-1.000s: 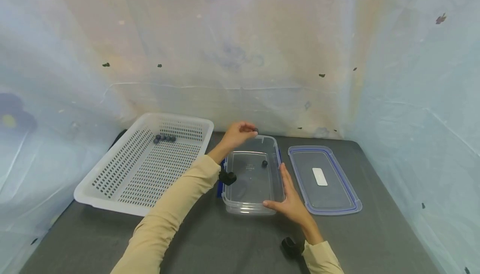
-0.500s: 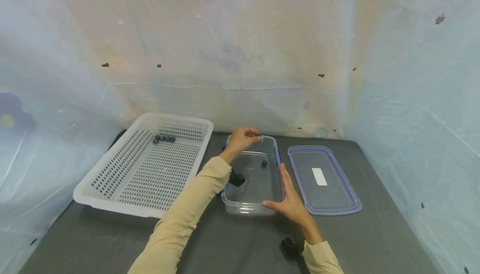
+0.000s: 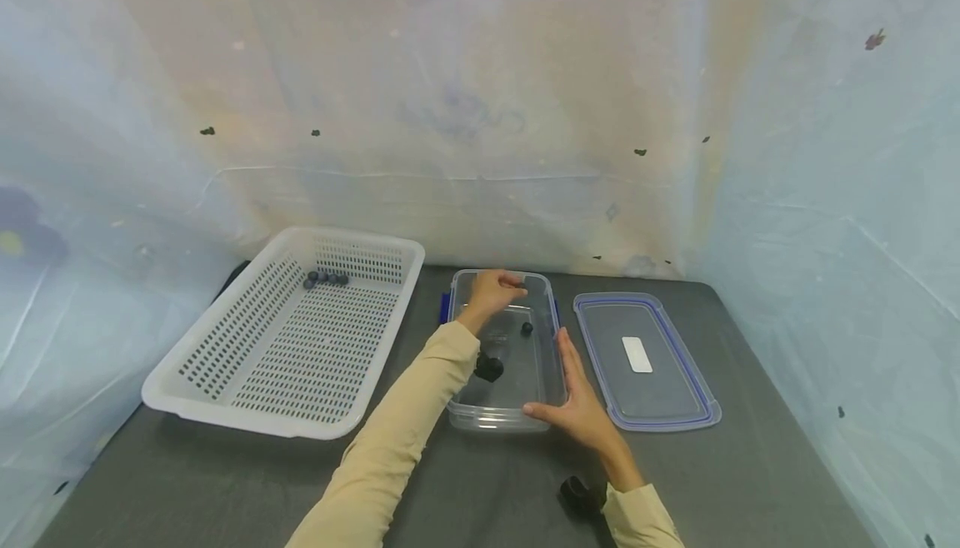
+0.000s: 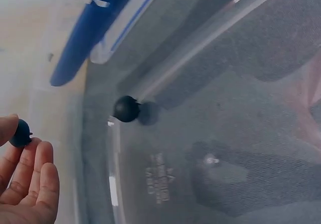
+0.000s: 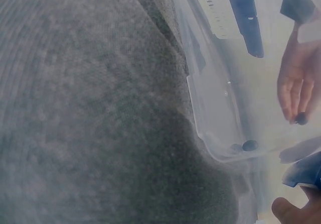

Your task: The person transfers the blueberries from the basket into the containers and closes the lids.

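My left hand is over the far part of a clear plastic food container. Thumb and fingers pinch a blueberry, plain in the left wrist view. One other blueberry lies on the container's floor, towards the far right. On the container's right side rests my right hand, its fingers straight along the wall and its thumb apart near the front corner. Only the thumb tip and part of that hand show in the right wrist view.
A white perforated basket stands to the left; several blueberries sit near its back. Flat on the dark table, right of the container, lies a clear lid with a blue seal. Patterned sheeting rises behind.
My left hand has moved right, nearer and lower, from the container's far rim to above its inside, still pinching the blueberry. My right hand keeps its place on the container.
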Demonstrator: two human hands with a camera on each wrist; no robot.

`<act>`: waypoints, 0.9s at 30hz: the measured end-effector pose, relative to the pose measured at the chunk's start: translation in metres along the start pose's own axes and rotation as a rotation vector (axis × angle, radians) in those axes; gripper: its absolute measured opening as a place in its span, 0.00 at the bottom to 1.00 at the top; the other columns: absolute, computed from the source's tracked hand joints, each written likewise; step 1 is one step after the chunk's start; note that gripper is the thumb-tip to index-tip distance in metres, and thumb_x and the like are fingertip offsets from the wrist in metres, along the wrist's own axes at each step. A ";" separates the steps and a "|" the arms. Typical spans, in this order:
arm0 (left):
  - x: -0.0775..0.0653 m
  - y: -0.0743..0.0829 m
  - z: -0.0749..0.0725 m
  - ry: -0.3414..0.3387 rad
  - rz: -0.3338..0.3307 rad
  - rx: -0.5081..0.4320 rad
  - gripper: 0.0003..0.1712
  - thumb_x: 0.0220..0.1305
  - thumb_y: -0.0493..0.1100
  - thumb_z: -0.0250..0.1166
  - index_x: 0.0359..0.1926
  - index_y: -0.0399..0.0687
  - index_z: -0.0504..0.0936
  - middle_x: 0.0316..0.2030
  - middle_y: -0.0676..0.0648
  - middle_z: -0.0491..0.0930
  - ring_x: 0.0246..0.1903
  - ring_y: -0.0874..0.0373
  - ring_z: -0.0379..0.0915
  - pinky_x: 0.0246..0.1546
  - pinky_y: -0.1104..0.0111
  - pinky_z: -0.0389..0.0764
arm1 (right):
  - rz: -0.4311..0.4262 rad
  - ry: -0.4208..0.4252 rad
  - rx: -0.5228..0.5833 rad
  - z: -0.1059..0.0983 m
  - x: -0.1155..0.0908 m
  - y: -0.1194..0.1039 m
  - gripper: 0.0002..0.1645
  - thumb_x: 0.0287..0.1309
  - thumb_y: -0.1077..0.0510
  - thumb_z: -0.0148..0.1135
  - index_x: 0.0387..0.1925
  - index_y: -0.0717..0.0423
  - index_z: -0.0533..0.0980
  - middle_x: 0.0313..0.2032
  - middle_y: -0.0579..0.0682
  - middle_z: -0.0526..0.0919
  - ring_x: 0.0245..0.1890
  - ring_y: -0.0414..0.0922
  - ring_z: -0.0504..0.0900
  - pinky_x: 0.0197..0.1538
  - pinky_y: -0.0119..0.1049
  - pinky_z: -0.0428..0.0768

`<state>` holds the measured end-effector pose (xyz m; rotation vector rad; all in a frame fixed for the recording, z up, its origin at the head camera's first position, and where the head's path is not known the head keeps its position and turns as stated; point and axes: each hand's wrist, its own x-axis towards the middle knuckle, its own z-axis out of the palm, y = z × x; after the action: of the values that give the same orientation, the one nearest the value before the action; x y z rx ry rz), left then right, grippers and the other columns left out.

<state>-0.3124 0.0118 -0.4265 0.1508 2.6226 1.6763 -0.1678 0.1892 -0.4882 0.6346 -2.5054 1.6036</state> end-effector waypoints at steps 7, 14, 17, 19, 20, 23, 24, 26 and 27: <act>0.003 -0.012 0.010 0.049 -0.043 0.071 0.12 0.57 0.40 0.72 0.40 0.39 0.86 0.38 0.44 0.84 0.44 0.47 0.77 0.45 0.62 0.78 | -0.001 0.000 -0.010 0.000 -0.001 -0.001 0.73 0.42 0.50 0.78 0.77 0.49 0.37 0.76 0.53 0.36 0.73 0.57 0.38 0.64 0.68 0.45; 0.003 -0.022 0.021 0.109 -0.076 0.088 0.11 0.54 0.38 0.73 0.37 0.37 0.86 0.35 0.43 0.85 0.46 0.44 0.73 0.51 0.57 0.72 | -0.014 -0.006 -0.002 0.000 0.001 0.000 0.73 0.41 0.53 0.79 0.76 0.56 0.37 0.76 0.54 0.36 0.73 0.58 0.37 0.64 0.68 0.46; 0.004 -0.026 0.024 0.121 -0.083 0.074 0.09 0.52 0.36 0.74 0.35 0.37 0.86 0.34 0.44 0.85 0.47 0.45 0.73 0.54 0.56 0.69 | -0.010 -0.006 0.004 0.001 0.001 0.000 0.73 0.41 0.53 0.79 0.76 0.55 0.37 0.76 0.54 0.35 0.73 0.57 0.37 0.64 0.68 0.47; 0.011 -0.040 0.028 0.140 -0.046 0.059 0.07 0.51 0.38 0.75 0.33 0.41 0.86 0.32 0.47 0.85 0.43 0.48 0.75 0.51 0.60 0.72 | 0.001 -0.007 0.008 0.001 0.001 0.000 0.73 0.42 0.52 0.78 0.76 0.54 0.37 0.76 0.52 0.35 0.73 0.57 0.37 0.65 0.67 0.47; 0.010 -0.041 0.029 0.140 -0.056 0.058 0.07 0.51 0.37 0.74 0.33 0.41 0.87 0.32 0.47 0.85 0.43 0.48 0.75 0.51 0.60 0.72 | 0.004 -0.006 0.007 0.001 0.001 0.000 0.73 0.42 0.51 0.78 0.77 0.53 0.37 0.76 0.51 0.35 0.73 0.56 0.37 0.65 0.67 0.47; 0.008 -0.047 0.031 0.169 -0.035 0.082 0.06 0.50 0.35 0.74 0.32 0.40 0.87 0.30 0.46 0.85 0.40 0.47 0.77 0.52 0.59 0.72 | 0.002 -0.002 -0.003 0.001 0.000 0.001 0.73 0.42 0.50 0.78 0.77 0.54 0.37 0.76 0.51 0.35 0.73 0.56 0.37 0.65 0.67 0.47; 0.008 -0.050 0.033 0.178 -0.035 0.088 0.06 0.51 0.34 0.73 0.33 0.38 0.87 0.31 0.45 0.85 0.40 0.46 0.78 0.53 0.58 0.72 | 0.001 -0.002 -0.004 0.001 0.000 0.002 0.73 0.42 0.50 0.79 0.77 0.53 0.37 0.76 0.50 0.35 0.73 0.56 0.37 0.65 0.67 0.46; 0.000 -0.043 0.032 0.186 -0.062 0.117 0.08 0.51 0.31 0.73 0.35 0.33 0.87 0.32 0.41 0.85 0.42 0.43 0.77 0.57 0.55 0.68 | -0.005 0.000 -0.009 0.001 0.000 0.003 0.74 0.41 0.50 0.79 0.77 0.52 0.37 0.76 0.50 0.36 0.73 0.56 0.37 0.65 0.67 0.46; 0.000 -0.045 0.033 0.197 -0.047 0.130 0.08 0.50 0.31 0.73 0.34 0.33 0.87 0.31 0.41 0.85 0.41 0.43 0.78 0.57 0.55 0.69 | -0.006 0.000 -0.010 0.001 0.000 0.003 0.74 0.41 0.50 0.79 0.77 0.51 0.37 0.76 0.50 0.36 0.73 0.56 0.37 0.65 0.67 0.45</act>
<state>-0.3128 0.0227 -0.4812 -0.0782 2.8532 1.5815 -0.1690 0.1894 -0.4909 0.6403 -2.5078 1.5888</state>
